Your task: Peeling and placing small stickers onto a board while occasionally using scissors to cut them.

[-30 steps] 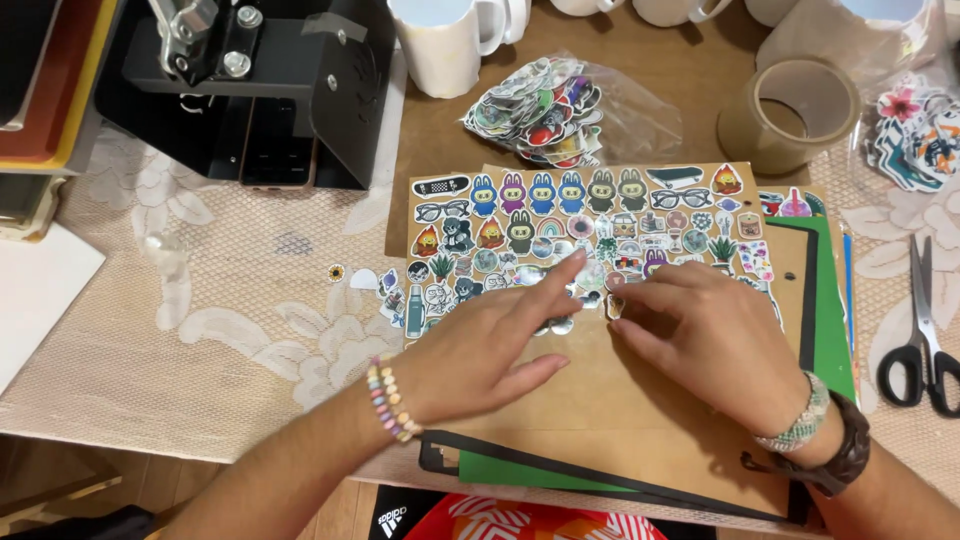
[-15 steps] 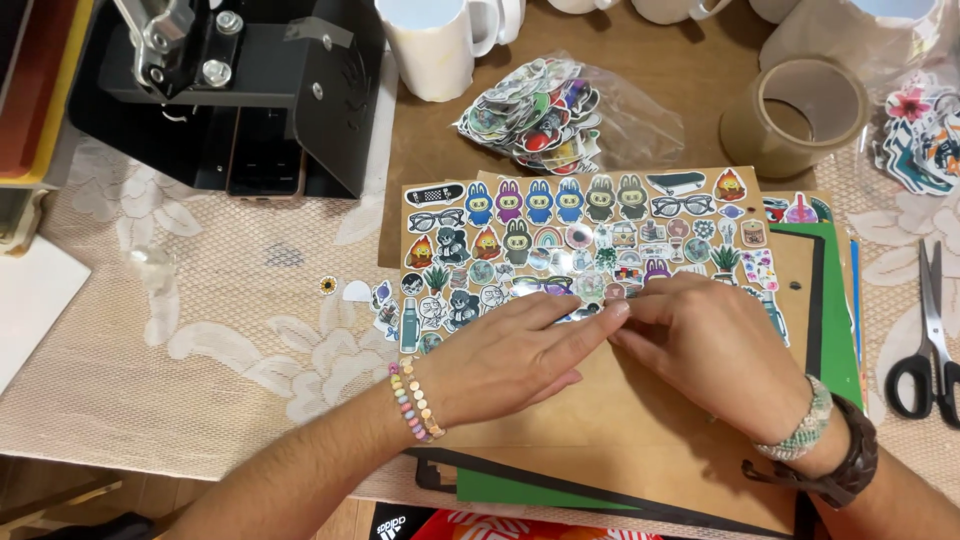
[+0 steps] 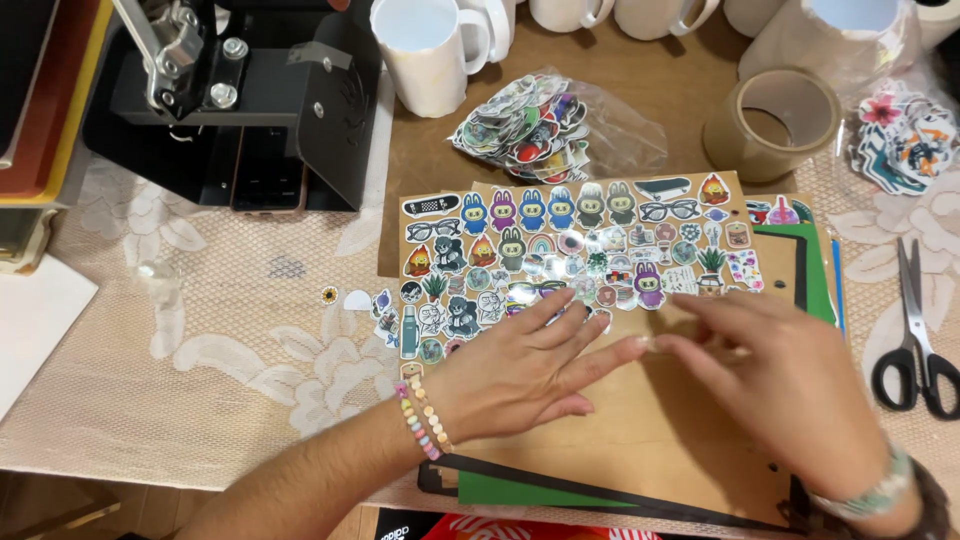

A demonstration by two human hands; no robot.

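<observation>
I see my left hand (image 3: 525, 370) lying flat, fingers spread, on a brown board (image 3: 650, 430) just below rows of colourful stickers (image 3: 560, 245). My right hand (image 3: 790, 385) rests beside it, fingers extended, fingertips meeting the left's; whether they pinch a sticker I cannot tell. Black-handled scissors (image 3: 915, 340) lie to the right.

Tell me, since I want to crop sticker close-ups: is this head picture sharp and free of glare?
Head view: light is even with soft shadows; the stickers on the brown board look mostly sharp, several glossy ones showing pale glare; the right hand is slightly motion-blurred, the left hand crisper.
</observation>
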